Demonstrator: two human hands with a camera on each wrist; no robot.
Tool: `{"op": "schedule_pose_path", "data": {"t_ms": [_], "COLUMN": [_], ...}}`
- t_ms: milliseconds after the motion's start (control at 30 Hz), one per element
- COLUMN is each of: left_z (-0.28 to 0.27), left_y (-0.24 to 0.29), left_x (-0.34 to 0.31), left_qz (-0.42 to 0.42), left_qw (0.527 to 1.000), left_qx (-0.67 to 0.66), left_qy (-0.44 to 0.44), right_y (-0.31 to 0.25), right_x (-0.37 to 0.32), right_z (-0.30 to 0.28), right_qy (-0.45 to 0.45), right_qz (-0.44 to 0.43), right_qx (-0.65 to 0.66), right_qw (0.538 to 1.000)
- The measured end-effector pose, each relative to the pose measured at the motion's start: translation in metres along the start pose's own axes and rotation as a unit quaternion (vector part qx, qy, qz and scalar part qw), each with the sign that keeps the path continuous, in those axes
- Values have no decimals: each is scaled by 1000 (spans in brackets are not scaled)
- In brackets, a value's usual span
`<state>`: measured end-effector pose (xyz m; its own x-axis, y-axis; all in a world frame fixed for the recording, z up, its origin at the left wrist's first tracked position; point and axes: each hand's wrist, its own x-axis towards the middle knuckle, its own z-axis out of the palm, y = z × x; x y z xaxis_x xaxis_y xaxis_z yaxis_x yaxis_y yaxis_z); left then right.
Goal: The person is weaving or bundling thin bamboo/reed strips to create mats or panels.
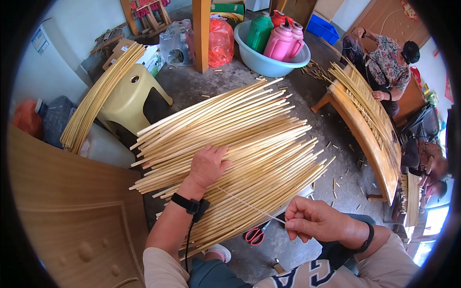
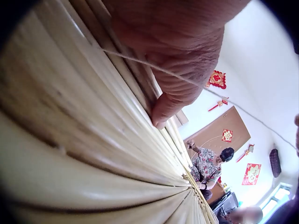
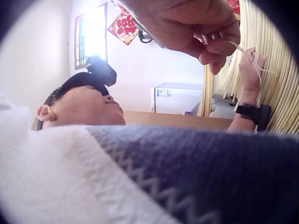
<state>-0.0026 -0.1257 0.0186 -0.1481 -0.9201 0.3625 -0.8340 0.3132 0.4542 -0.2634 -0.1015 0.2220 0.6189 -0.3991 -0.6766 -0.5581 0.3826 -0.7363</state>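
Observation:
A broad layer of pale, peeled-looking sticks [image 1: 269, 165] lies side by side in front of me. My left hand [image 1: 207, 165] rests on them near the middle, fingers bent downward; in the left wrist view a fingertip [image 2: 160, 122] presses against the sticks. Whether those fingers grip a stick I cannot tell. A thin white string [image 1: 247, 204] runs taut from the sticks beside my left wrist to my right hand [image 1: 317, 220]. Thumb and fingers of that hand pinch the string, raised at the near right side. The right wrist view shows the string's loose end [image 3: 264, 70].
Red-handled scissors [image 1: 254, 236] lie below the near edge of the sticks. A yellow stool [image 1: 127, 91] bears a bundle of sticks [image 1: 103, 93]. Beyond stand a blue basin [image 1: 273, 66] with flasks and a wooden bench [image 1: 357, 127], where another person [image 1: 389, 62] sits. Stick offcuts litter the floor.

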Motion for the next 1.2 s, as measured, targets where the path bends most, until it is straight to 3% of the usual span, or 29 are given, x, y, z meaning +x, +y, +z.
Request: {"op": "schedule_pose_path", "data": {"t_ms": [233,333,400,533,600,900,1133,1200], "left_z": [-2,1,4,2,3,1,-4,-3], "left_y": [5,5,-2,-7,-10,-14,-8,-15], "left_x": [-2,3,6,8,8,1,4,8], "left_qz": [-58,-94,-112,-96,-78,-21,-63,-102], "left_qw": [997,995,993,993,996,999,996,992], "left_qx": [-36,23,8,-14,-31,-18,-6,-65], "left_qy": [-21,17,-36,-63,-29,-30,-66,-48], "right_y": [-1,-2,-2,-2,0,0,0,-5], "right_x": [1,1,1,1,1,4,4,3], "right_z": [-2,-2,-2,-3,-3,-4,-6,-7], "right_qy": [11,7,7,6,5,21,40,56], "right_qz": [-4,5,4,1,0,-1,-9,-15], "right_qx": [-3,0,0,1,0,3,7,17], "right_qw": [1000,1000,1000,1000,1000,1000,999,998]}}
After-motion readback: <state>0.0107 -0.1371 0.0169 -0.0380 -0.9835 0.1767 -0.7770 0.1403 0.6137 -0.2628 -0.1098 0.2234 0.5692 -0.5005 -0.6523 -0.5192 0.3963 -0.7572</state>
